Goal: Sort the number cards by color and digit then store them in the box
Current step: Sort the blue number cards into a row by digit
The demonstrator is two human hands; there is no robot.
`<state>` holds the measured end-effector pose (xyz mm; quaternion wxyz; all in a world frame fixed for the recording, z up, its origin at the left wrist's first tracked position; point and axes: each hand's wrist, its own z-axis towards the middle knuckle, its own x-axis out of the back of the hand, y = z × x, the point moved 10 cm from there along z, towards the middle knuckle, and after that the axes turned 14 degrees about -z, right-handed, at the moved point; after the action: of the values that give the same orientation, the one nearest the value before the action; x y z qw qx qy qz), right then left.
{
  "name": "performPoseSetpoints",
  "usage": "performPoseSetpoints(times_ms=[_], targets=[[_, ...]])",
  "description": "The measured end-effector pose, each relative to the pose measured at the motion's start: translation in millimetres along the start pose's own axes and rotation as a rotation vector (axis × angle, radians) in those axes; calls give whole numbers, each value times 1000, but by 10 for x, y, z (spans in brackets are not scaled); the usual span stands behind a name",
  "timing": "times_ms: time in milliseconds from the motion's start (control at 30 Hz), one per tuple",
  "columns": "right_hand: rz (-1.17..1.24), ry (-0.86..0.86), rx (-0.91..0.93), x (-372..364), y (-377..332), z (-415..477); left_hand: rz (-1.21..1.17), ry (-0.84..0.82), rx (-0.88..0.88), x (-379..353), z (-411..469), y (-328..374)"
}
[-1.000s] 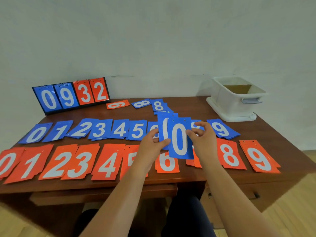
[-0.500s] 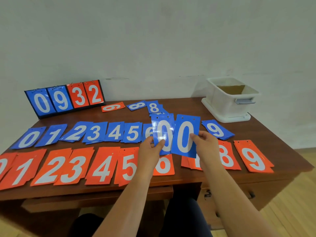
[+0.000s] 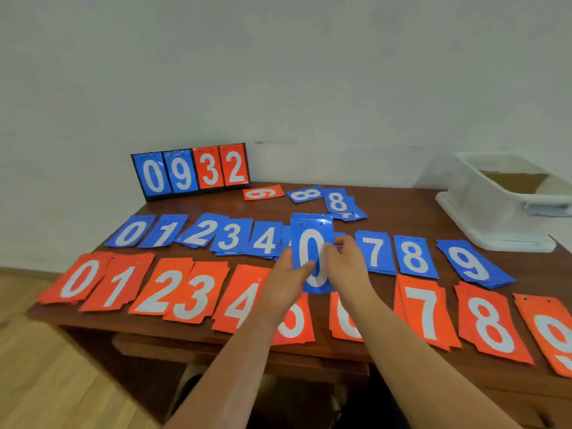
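Note:
A small stack of blue 0 cards is held upright above the middle of the table. My left hand pinches its left edge and my right hand pinches its right edge. Behind the held cards lies a row of blue card piles, from the blue 0 pile at the left to the blue 9 pile at the right. In front lies a row of orange piles, from the orange 0 pile to the orange 9 pile. The white storage box stands at the back right.
A flip scoreboard showing 0 9 3 2 stands at the back left against the wall. Loose cards lie behind the rows: an orange 6, a blue 8 and a blue 8 pile. The wooden table's front edge is near me.
The two blue 0 cards that I held side by side are now brought together into one stack between both hands. My head has turned left and the view has shifted.

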<state>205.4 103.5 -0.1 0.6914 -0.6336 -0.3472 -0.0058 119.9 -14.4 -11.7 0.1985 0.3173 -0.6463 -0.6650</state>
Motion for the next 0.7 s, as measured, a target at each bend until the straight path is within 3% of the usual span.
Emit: performPoseSetpoints(times_ms=[200, 300, 500, 600, 700], targets=[[-44, -94, 175, -870, -627, -13, 123, 312, -49, 1277, 131, 267], [-43, -106, 205, -1278, -892, 0, 31, 352, -4, 1766, 178, 302], [-103, -262, 312, -2259, -1364, 26, 205, 472, -57, 2761, 300, 566], [-186, -390, 451, -2780, -1602, -12, 277, 572, -67, 3390, 424, 706], [-388, -409, 637, -3170, -1762, -2, 371, 722, -35, 4062, 559, 771]])
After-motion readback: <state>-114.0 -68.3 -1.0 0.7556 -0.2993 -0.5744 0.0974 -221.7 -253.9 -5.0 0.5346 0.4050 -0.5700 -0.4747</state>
